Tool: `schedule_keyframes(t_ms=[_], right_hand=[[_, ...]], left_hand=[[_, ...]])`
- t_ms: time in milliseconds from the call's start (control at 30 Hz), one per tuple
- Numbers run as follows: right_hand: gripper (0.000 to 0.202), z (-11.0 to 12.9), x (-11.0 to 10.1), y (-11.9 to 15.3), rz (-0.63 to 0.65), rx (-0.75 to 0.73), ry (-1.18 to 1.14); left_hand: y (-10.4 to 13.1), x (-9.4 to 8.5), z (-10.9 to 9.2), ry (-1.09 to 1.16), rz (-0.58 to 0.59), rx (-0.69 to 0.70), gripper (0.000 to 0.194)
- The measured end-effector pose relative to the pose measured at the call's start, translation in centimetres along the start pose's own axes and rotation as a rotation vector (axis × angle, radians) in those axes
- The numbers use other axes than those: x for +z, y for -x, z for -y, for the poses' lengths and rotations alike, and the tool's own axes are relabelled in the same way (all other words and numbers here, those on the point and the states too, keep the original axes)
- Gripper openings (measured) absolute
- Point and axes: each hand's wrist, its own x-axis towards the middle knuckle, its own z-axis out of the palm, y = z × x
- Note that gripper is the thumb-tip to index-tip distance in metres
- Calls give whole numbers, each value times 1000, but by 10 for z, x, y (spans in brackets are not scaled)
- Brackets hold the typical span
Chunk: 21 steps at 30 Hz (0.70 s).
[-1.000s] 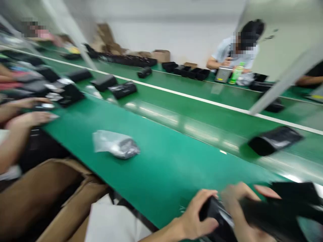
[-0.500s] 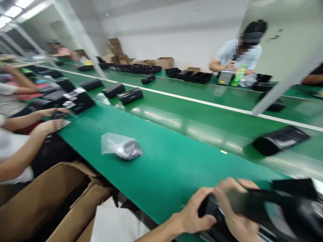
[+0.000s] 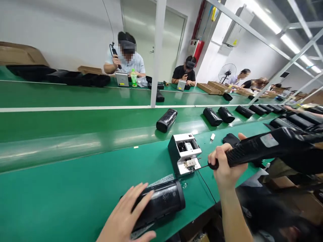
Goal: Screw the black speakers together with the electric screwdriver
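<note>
My left hand lies with spread fingers on a black cylindrical housing with a perforated patch, which rests on its side on the green table. Clear bubble wrap shows behind it. My right hand is wrapped round a black electric screwdriver. The driver's thin bit points left at a metal-topped screw feeder, its tip close to the feeder's front plate. A black cable runs from the feeder to the table edge.
Black housings lie along the green conveyor behind the table. A white upright post stands beyond. Across the line a person works beside a green bottle. A dark cloth-like piece lies behind my right hand.
The view has swung right. My right hand now grips the screwdriver at the feeder, and my left hand is spread on the housing; before, both hands were close together around black items.
</note>
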Motion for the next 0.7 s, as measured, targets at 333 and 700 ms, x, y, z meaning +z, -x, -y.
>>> schedule_keyframes(t_ms=[333,700], right_hand=[[56,-48,-6,16,68,148,48],[68,47,-21,71,267,124,-230]], left_hand=[[-67,2,-23,-254,357,-62,100],[-63,2,-22,-191,301,-58,86]])
